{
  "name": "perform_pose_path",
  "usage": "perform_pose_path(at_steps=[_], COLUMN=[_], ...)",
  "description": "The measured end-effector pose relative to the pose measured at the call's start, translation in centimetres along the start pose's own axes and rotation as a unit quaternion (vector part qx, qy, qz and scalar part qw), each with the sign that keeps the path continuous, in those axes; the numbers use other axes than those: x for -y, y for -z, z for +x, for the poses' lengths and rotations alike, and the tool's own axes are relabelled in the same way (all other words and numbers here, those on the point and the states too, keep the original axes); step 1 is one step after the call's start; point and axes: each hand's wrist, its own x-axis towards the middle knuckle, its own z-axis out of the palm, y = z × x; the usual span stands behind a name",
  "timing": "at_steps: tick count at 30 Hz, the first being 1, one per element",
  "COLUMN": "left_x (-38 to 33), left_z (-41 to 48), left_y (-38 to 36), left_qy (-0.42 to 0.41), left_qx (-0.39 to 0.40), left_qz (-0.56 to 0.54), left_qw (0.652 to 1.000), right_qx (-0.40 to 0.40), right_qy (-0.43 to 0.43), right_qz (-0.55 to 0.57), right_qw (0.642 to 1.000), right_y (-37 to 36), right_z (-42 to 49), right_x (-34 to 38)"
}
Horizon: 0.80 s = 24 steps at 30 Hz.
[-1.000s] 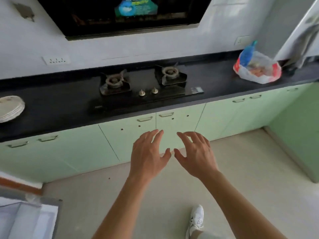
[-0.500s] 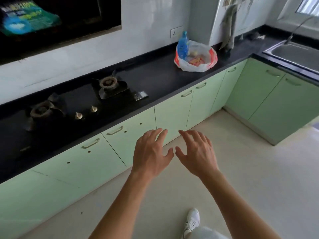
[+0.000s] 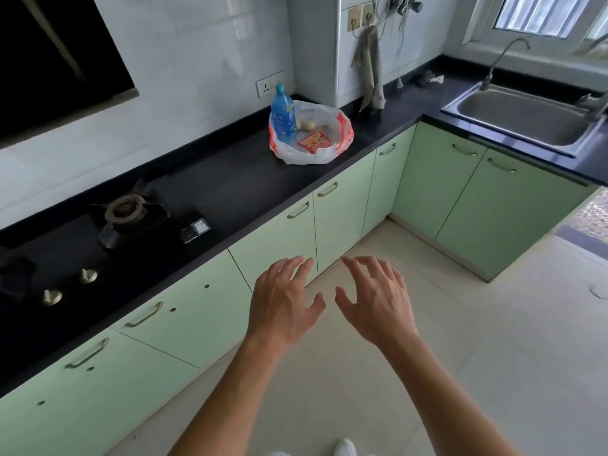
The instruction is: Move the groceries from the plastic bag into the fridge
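- At 9 o'clock in the view, a gas burner (image 3: 125,209) sits on the black bench (image 3: 230,179). It has no part in the job.
- The left hand (image 3: 283,304) hangs at 6 o'clock, over the cabinet doors (image 3: 279,232) and the floor (image 3: 460,324). Its fingers (image 3: 286,281) are spread, lightly bent and hold nothing, well apart from the groceries.
- The blue bottle (image 3: 282,115) is at 12 o'clock, upright on the 9 o'clock side of the bag. Its long axis is near vertical, cap up.
  - It is probably the heaviest item. It looks stiff, but the smooth plastic may slip, so I would wrap the mid-body.
- The plastic bag (image 3: 297,156) rests on the bench, mouth open upward and rim rolled down.
  - It looks thin and limp and would likely collapse or slide if tugged. Lifting things out looks wiser than dragging it.
- A pale round thing (image 3: 307,125) lies at the bag's 12 o'clock, just beside the bottle. I cannot tell what it is.
  - If it is an egg it is fragile and should be cupped gently from above.
- The red packet (image 3: 314,142) lies flat and face up in the middle of the bag. I cannot tell its long axis.
  - It is likely light and floppy, and a pinch at one edge should do.
- The right hand (image 3: 375,301) is at 5 o'clock, near the left. It is likewise spread, slightly curled and empty.
- The sink (image 3: 523,120) is at 2 o'clock, well apart from the bag.
- The fridge is not in view.
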Motion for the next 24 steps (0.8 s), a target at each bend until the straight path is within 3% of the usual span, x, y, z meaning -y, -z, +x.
perform_pose_path(at_steps=[12, 24], left_x=[-1.2, 2.3], left_z=[11.6, 31.1], left_y=[-3.0, -4.6], left_qy=[-0.039, -0.076], left_qx=[0.030, 0.020], left_qz=[0.002, -0.035], left_qw=[0.999, 0.996], right_qx=[0.010, -0.021], right_qy=[-0.042, -0.074], right_qz=[-0.011, -0.043], right_qw=[0.999, 0.996], right_y=[-1.0, -2.6], right_z=[8.3, 26.5], right_x=[-5.1, -7.1])
